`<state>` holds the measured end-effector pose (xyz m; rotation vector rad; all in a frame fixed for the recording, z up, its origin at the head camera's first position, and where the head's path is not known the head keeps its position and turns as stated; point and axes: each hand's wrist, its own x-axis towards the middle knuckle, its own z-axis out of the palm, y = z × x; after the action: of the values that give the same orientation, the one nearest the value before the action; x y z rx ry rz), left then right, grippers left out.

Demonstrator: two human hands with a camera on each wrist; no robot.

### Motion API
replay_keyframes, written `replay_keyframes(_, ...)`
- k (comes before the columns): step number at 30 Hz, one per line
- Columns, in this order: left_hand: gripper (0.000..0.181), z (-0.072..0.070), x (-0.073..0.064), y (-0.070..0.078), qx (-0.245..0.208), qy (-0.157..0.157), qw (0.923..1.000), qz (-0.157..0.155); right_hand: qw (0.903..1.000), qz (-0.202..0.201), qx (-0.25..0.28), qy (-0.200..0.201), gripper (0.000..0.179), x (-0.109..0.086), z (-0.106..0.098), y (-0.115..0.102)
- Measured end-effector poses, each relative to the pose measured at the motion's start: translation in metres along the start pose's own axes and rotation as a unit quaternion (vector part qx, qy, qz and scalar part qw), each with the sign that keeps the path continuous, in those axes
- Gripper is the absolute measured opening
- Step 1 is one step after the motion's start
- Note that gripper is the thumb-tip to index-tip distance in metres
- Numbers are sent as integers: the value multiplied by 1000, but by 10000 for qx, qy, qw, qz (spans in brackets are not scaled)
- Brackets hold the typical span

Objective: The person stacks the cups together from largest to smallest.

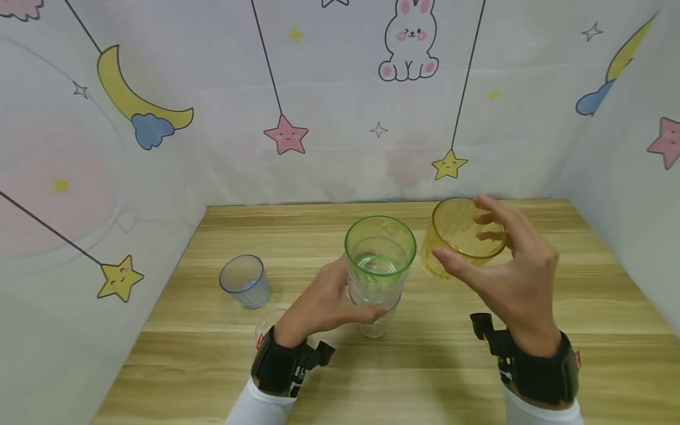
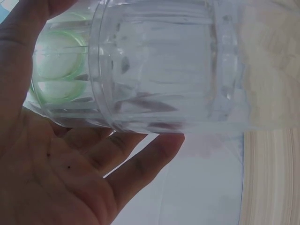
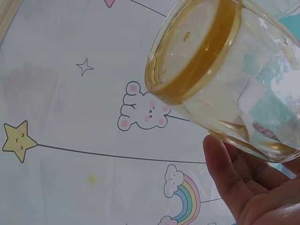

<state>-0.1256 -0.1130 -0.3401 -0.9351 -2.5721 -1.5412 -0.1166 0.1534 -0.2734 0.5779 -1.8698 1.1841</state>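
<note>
My left hand (image 1: pixel 326 298) grips a stack of clear plastic-looking cups (image 1: pixel 374 298), with a green cup (image 1: pixel 401 265) nested at its top. In the left wrist view, ribbed clear walls (image 2: pixel 159 70) lie between thumb and fingers, with green showing at one end. Whether the stack's base touches the table cannot be told. Just to its right, my right hand (image 1: pixel 517 265) holds a tilted yellow cup (image 1: pixel 435 254) near its rim, thumb on the near side and fingers on the far side. The right wrist view shows this cup's thick amber base (image 3: pixel 201 61), raised off the table.
A blue-rimmed cup (image 1: pixel 249 286) sits on the left of the wood-grain table (image 1: pixel 574 283). A clear round rim (image 1: pixel 265 321) shows beside my left wrist, partly hidden by it. White cloth walls (image 1: pixel 340 171) with cartoon prints enclose the table's back and sides.
</note>
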Motion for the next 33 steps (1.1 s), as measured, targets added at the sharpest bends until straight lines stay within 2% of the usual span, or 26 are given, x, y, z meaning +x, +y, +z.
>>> replay_keyframes(4, 83, -1, -1, 0, 7, 13, 10000, -43, 9999, -111, 7, 63, 87, 5, 1, -3)
replay_keyframes(11, 84, -1, -1, -1, 87, 12, 10000, 16, 9995, -297, 55, 100, 82, 13, 2, -10)
replay_keyframes(17, 83, -1, -1, -2, 60, -34, 10000, 24, 9993, -318, -74, 157, 89, 18, 4, -19)
replay_keyframes(27, 83, -2, -1, 0, -9, -59, 10000, -10, 9977, -598, 55, 300, 86, 28, 9, -27)
replay_keyframes(33, 84, -2, -1, 0, 30, -52, 10000, -30, 9974, -587, 11, 414, 87, 34, 9, -32)
